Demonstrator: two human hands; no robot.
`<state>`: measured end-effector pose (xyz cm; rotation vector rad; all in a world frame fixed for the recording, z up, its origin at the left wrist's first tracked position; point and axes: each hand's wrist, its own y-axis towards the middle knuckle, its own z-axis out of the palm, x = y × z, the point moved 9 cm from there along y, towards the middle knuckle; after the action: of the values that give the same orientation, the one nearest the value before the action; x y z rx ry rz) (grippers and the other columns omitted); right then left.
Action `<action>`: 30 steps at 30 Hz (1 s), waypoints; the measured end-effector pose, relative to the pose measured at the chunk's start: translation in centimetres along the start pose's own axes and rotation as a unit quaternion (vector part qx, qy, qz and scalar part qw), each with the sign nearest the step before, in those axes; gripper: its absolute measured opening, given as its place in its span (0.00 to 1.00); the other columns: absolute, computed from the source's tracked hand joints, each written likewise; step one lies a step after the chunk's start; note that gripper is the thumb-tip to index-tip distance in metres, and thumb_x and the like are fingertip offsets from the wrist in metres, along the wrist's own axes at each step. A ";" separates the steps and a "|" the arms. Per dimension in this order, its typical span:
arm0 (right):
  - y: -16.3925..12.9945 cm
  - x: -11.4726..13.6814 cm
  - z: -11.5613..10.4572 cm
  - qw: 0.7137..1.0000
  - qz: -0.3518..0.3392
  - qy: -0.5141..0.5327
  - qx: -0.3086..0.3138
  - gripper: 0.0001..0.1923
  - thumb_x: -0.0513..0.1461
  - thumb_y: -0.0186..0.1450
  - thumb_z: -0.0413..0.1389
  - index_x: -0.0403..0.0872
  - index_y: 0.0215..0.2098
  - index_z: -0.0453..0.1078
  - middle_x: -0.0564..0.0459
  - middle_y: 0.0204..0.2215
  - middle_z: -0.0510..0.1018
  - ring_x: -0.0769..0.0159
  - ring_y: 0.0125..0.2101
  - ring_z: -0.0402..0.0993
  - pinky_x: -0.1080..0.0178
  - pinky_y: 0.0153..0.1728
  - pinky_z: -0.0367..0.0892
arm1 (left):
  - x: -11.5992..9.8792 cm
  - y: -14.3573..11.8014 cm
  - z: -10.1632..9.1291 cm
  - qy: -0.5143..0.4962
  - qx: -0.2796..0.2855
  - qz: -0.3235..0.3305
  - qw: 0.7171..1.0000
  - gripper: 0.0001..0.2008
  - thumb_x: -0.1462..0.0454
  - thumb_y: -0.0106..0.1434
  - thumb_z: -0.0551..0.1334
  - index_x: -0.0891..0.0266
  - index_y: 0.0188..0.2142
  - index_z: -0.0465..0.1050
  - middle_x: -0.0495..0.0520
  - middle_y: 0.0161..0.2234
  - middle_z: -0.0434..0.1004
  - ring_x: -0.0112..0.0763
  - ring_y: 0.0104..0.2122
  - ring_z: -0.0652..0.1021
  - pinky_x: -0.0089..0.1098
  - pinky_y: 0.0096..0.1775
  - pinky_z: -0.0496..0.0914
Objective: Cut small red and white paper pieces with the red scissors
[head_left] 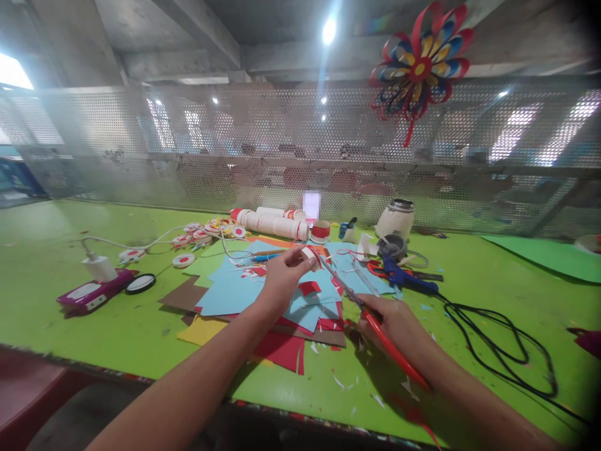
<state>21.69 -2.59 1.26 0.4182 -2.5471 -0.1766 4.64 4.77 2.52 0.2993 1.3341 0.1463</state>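
My left hand [285,275] pinches a small white piece with a red edge [309,254], perhaps cut from a paper cup. The fingers of my right hand [382,313] are closed round the orange handles of a pair of scissors [350,293], whose blades point up and left to the white piece. Whether the blades touch it is hard to tell. Beneath both hands lies a loose pile of coloured paper, with light blue sheets [239,285] on top and a red scrap [310,288] among them.
Stacked paper cups [272,223] lie behind the pile, beside white discs with red centres [183,260]. To the right are a blue glue gun [408,275] and its black cord [507,344]. A purple power strip [96,293] sits left. A paper flower [420,66] hangs above.
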 end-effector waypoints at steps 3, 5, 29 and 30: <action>0.1 -0.3 0.0 1.000 0.002 -0.001 -0.005 0.17 0.35 0.56 0.49 0.45 0.39 0.77 0.53 0.24 0.81 0.61 0.25 0.76 0.64 0.28 0.66 | 0.1 0.0 -0.2 0.007 -0.012 0.001 1.000 0.13 0.63 0.50 0.67 0.65 0.36 0.77 0.57 0.32 0.78 0.34 0.34 0.76 0.37 0.42 0.68; 0.1 -0.4 0.0 1.000 0.006 0.001 -0.008 0.17 0.35 0.56 0.49 0.46 0.39 0.77 0.53 0.24 0.81 0.61 0.25 0.76 0.63 0.28 0.67 | 0.5 0.1 -0.5 0.001 -0.021 -0.008 1.000 0.16 0.62 0.50 0.68 0.65 0.39 0.76 0.57 0.34 0.78 0.35 0.35 0.76 0.38 0.43 0.68; 0.0 0.0 -0.3 1.000 -0.006 -0.011 -0.013 0.18 0.35 0.56 0.49 0.45 0.41 0.77 0.51 0.25 0.81 0.60 0.25 0.75 0.63 0.28 0.66 | 0.6 0.0 0.0 -0.068 -0.005 -0.019 0.998 0.18 0.62 0.49 0.68 0.66 0.40 0.73 0.60 0.37 0.76 0.38 0.36 0.76 0.42 0.39 0.72; 0.0 -0.1 -0.2 1.000 -0.004 -0.007 -0.009 0.19 0.35 0.56 0.49 0.45 0.42 0.76 0.51 0.24 0.81 0.61 0.24 0.75 0.64 0.28 0.66 | 0.7 0.0 -0.1 -0.067 -0.005 -0.020 0.998 0.18 0.62 0.49 0.68 0.66 0.40 0.73 0.60 0.37 0.76 0.38 0.36 0.76 0.42 0.39 0.72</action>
<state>21.85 -2.54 1.40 0.4204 -2.5551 -0.2060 4.75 4.96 1.89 0.2693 1.2062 0.0972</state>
